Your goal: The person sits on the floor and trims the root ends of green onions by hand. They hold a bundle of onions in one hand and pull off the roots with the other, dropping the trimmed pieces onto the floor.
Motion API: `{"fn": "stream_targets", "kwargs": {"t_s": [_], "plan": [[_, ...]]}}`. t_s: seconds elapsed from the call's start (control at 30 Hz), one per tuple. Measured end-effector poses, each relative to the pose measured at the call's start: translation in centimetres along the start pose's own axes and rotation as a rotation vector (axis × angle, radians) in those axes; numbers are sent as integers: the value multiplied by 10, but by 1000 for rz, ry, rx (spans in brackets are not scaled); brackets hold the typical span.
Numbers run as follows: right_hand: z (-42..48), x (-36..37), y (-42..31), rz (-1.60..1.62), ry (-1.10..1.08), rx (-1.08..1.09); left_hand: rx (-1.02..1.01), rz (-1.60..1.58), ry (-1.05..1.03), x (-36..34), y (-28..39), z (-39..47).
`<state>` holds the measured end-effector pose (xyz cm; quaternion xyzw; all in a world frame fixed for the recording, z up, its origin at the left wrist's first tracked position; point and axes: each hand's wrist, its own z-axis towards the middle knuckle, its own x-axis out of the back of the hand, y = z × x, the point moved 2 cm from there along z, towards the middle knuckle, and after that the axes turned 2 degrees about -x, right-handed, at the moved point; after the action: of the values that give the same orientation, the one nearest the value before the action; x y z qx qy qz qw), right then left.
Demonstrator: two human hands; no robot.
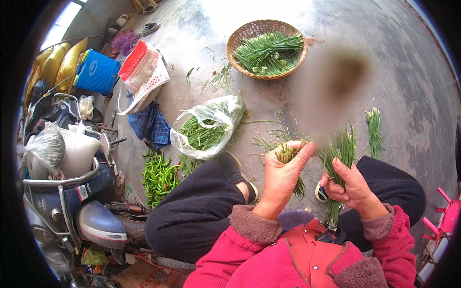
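Observation:
My left hand (pixel 282 172) is closed around a small bunch of green stalks (pixel 286 153), whose cut-looking ends show above the fist. My right hand (pixel 347 187) grips a larger bunch of flowering garlic chives (pixel 333 207), with small white flower heads hanging below it. A blurred patch hides what lies above the right bunch. Ahead, a round wicker basket (pixel 304 59) holds more green stalks with white flowers. A clear plastic bag (pixel 236 108) of stalks lies open on the floor, left of my hands. A small bundle of chives (pixel 374 133) lies at the right.
Green chili peppers (pixel 158 178) are heaped by my left knee. Loose stalk scraps (pixel 268 140) litter the concrete floor. Left stand a parked motorbike (pixel 101 223), a blue container (pixel 96 72) and a red-and-white sack (pixel 144 68). A pink plastic stool (pixel 448 216) is at the right edge.

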<state>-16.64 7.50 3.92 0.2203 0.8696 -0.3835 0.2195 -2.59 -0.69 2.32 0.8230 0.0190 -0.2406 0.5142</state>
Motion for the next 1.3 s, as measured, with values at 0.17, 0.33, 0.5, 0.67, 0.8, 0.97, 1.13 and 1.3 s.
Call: {"fn": "stream_targets", "kwargs": {"t_s": [0.17,0.33,0.5,0.67,0.8,0.97,1.13,1.3], "plan": [[2,-6,-5,-48,171,150,127,-54,42,-3,-2,-1],[5,-1,-6,-28,310,234,116,7,82,-2,-3,-2],[6,-2,-4,-7,331,249,94,-99,100,-2,-8,0],[7,1,-3,-74,418,338,103,-160,119,-6,-9,-3],[6,-2,-2,-99,459,399,83,-303,79,1,-16,-1],[5,1,-2,-101,516,440,57,-282,114,-1,-17,-2],[6,-2,-5,-94,578,449,57,-270,161,0,-22,0],[4,4,-3,-61,501,429,76,-276,147,3,-24,0]]}}
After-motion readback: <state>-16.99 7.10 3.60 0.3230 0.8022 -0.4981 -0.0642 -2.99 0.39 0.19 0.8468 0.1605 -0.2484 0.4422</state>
